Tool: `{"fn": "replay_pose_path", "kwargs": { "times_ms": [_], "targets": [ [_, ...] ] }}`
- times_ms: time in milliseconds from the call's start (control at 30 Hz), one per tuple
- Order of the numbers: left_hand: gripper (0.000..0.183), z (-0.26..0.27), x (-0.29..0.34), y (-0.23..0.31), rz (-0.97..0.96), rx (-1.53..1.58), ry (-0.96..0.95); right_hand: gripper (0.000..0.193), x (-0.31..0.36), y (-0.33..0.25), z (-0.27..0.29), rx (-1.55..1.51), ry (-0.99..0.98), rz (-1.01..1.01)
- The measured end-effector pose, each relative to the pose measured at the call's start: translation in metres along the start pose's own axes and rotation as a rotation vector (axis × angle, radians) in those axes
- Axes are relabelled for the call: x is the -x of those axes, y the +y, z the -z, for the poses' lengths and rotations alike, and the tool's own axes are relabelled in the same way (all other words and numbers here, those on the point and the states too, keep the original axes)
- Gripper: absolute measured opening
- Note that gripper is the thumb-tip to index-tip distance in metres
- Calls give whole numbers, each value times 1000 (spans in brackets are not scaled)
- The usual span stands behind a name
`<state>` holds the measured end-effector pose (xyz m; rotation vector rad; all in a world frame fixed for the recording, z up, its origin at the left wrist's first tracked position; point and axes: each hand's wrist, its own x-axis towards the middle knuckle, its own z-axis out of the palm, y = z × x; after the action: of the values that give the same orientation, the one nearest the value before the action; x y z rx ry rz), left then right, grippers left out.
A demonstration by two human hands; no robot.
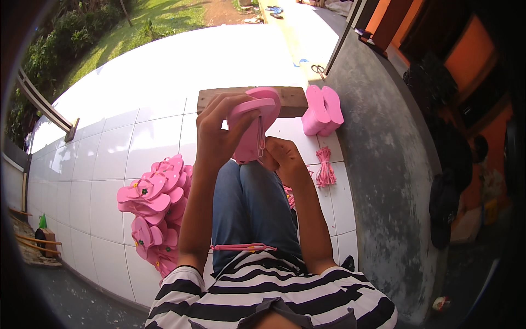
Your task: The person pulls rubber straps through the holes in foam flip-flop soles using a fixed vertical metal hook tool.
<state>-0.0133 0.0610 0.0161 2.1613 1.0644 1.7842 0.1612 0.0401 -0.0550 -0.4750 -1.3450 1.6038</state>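
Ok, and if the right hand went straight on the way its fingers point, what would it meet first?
The pink sole gripped in the left hand. The right hand's fingertips look close beside it, perhaps touching; depth is unclear.

Right hand (pixel 285 153), centre: fingertips turned out of sight near the lower end of the pink sole (pixel 249 145); cannot tell what they pinch. Thin pale loop (pixel 261 130) against the sole: too fine to make out. Left hand (pixel 215 120): fingertips tucked behind the sole. Wooden block (pixel 293 102): middle covered by sole and hand. Sandal pile (pixel 153 189), left of centre: right side partly behind the left forearm. Pink straps (pixel 289 196): partly behind the right forearm. Striped shirt (pixel 339 288): cut by bottom edge. Dark clutter (pixel 446 164), far right: too dim to sort.
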Motion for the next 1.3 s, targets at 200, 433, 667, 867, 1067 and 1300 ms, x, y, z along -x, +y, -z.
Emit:
{"fn": "replay_pose_path", "kwargs": {
  "times_ms": [200,433,667,867,1067,1300],
  "targets": [
    [21,-3,5,3,201,166,-28,38,-6,4,1,-410,-123,-76],
    [19,4,19,3,316,450,1,33,14,-16,-37,538,433,215],
    [21,-14,32,10,390,449,116,47,-12,-34,-38,206,177,50],
    [19,-18,39,48,438,321,213,43,-2,-11,-62,119,479,125],
    [23,-3,109,110,152,488,273,41,92,-13,-90,525,365,373],
    [20,-9,132,110,725,435,29,39,149,-19,-88,762,497,31]
  ]
}}
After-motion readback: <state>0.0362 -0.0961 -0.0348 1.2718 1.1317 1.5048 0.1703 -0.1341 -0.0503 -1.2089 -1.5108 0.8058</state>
